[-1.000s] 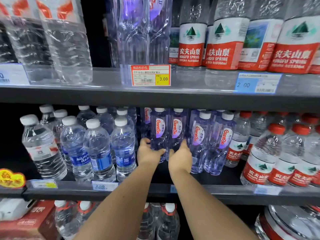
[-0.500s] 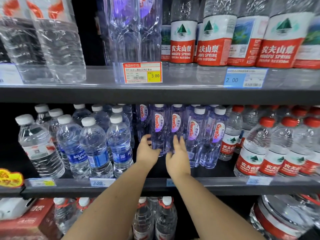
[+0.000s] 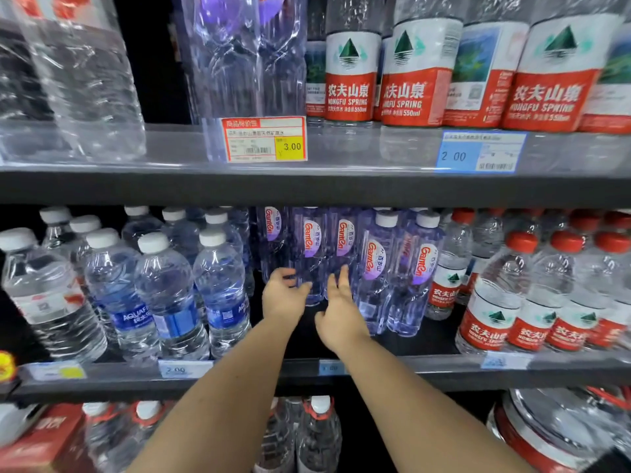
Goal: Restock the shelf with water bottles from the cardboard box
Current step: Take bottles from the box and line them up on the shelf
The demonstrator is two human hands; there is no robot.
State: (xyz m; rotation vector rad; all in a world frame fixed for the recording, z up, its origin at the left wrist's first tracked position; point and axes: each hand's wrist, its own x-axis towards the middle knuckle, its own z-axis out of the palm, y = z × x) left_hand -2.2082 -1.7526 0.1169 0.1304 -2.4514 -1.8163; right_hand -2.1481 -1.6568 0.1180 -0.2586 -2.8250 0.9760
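Two purple-tinted Ganten water bottles (image 3: pixel 311 257) (image 3: pixel 342 249) stand side by side at the back of the middle shelf (image 3: pixel 273 375). My left hand (image 3: pixel 285 297) hovers just in front of the left bottle, fingers loosely curled and holding nothing. My right hand (image 3: pixel 341 312) is beside it with straight fingers, the tips at the base of the right bottle. Two more Ganten bottles (image 3: pixel 379 278) stand further forward on the right. No cardboard box is visible.
Blue-labelled Aquafina bottles (image 3: pixel 170 298) fill the shelf to the left, and red-capped Nongfu Spring bottles (image 3: pixel 495 315) fill the right. The upper shelf (image 3: pixel 341 187) hangs low overhead with a 3.00 price tag (image 3: pixel 264 139). Below are more bottles (image 3: pixel 317 435) and a red carton (image 3: pixel 41 438).
Both hands gripped the two rear Ganten bottles a second ago. They have since let go, opened and drawn back slightly, leaving the bottles standing.
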